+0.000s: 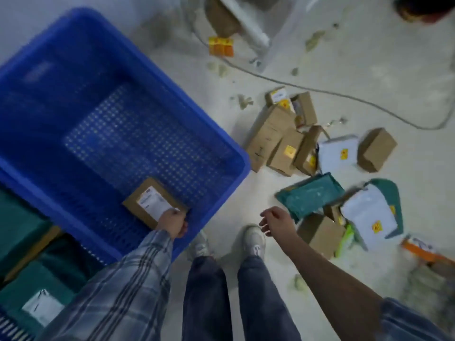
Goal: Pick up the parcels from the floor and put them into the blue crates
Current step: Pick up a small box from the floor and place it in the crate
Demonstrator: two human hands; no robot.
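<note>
Fingers: left (172, 221) grip one box (154, 201) | right (275, 221) loose, empty | one crate (221, 148)

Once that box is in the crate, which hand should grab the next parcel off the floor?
Right. The right hand hangs open and empty, close to the green mailer on the floor. The left hand is busy holding the cardboard box over the blue crate.

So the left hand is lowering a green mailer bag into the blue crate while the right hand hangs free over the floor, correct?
Not quite. In the head view the left hand holds a brown cardboard box with a white label, not a green mailer bag, inside the blue crate. The right hand does hang free over the floor.
</note>
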